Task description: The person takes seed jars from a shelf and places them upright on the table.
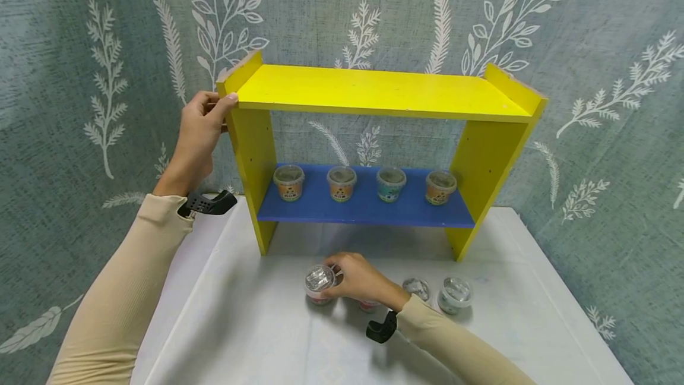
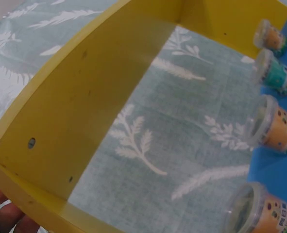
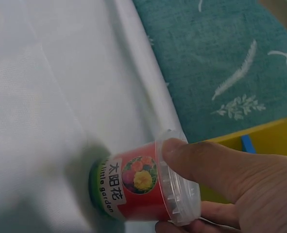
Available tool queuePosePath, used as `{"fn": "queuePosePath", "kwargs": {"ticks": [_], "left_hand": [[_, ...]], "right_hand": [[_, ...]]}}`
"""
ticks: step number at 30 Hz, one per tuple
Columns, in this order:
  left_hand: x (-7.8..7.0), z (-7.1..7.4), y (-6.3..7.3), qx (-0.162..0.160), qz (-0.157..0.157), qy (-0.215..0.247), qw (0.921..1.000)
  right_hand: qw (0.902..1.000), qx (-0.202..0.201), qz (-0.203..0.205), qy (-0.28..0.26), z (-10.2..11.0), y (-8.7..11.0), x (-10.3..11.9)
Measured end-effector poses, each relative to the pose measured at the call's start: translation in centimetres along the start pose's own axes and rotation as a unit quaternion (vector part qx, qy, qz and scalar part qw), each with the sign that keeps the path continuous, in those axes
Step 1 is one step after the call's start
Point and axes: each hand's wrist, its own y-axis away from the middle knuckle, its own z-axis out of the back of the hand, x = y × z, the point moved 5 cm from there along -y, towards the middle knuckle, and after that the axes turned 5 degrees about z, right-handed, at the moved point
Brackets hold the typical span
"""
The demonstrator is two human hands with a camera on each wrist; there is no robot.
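Note:
My left hand (image 1: 196, 132) grips the upper left corner of a yellow shelf unit (image 1: 374, 89), thumb on the front edge and fingers round the side panel. In the left wrist view its fingers (image 2: 9, 219) show at the panel's edge. My right hand (image 1: 360, 281) holds a small clear-lidded plastic tub (image 1: 319, 279) by its rim, low over the white table in front of the shelf. The right wrist view shows this tub's red label (image 3: 141, 182) with flower pictures, the thumb (image 3: 201, 162) pressing the lid's edge. Another red-labelled tub (image 1: 369, 306) is partly hidden beneath the right hand.
Several lidded tubs, orange (image 1: 289, 183) and teal (image 1: 391, 184), stand in a row on the blue middle board (image 1: 363, 211). Two more tubs, one partly behind the right forearm (image 1: 416, 289) and one beside it (image 1: 455, 294), stand on the white table (image 1: 256, 337). Leaf-patterned green cloth (image 1: 342, 16) hangs behind.

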Motion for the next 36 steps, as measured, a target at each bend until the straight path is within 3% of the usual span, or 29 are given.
{"fn": "queuePosePath", "kwargs": {"ticks": [7,15,20,36], "left_hand": [[0.1,0.0,-0.1,0.002,-0.001,0.001,1.0],[0.2,0.0,0.0,0.0,0.001,-0.001,1.0],[0.1,0.0,0.0,0.0,-0.001,0.003,1.0],[0.1,-0.1,0.0,0.002,-0.006,0.012,0.9999]], "right_hand": [[0.9997,0.008,0.008,0.021,0.4,0.2,0.1],[0.9995,-0.011,0.015,-0.026,1.9,0.6,-0.2],[0.9968,-0.03,0.015,-0.072,3.8,1.1,-0.3],[0.991,-0.11,0.002,-0.076,10.9,3.2,-1.9]]}}
